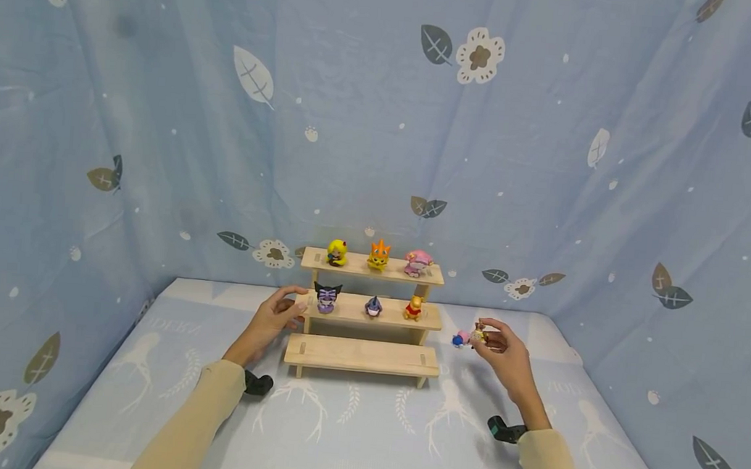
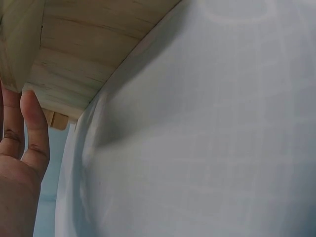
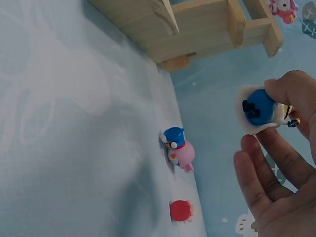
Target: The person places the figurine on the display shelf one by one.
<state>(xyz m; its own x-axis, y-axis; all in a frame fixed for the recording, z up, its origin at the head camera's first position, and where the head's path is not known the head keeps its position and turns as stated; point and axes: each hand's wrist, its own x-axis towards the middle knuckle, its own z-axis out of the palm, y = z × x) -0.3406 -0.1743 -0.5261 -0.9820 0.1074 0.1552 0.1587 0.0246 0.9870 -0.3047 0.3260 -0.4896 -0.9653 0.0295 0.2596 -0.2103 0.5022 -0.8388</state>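
My right hand (image 1: 504, 356) pinches a small figurine (image 3: 260, 109) between thumb and fingers, right of the wooden display stand (image 1: 362, 355). Its blue and white underside faces the right wrist camera. Beyond it on the table lies a pink figurine with a blue cap (image 3: 181, 154), beside a small red piece (image 3: 181, 211). At the stand's left end, my left hand (image 1: 274, 318) holds the edge of the middle shelf; the left wrist view shows fingertips against the board. A black-and-purple figurine (image 1: 327, 299), a small purple one (image 1: 373, 306) and a red-shirted bear (image 1: 413, 308) stand on that shelf.
The top shelf carries a yellow-haired figurine (image 1: 337, 252), an orange spiky one (image 1: 379, 255) and a pink one (image 1: 418, 263). A pale patterned cloth (image 1: 374, 438) covers the table. Blue patterned curtains (image 1: 357, 117) hang behind and at both sides.
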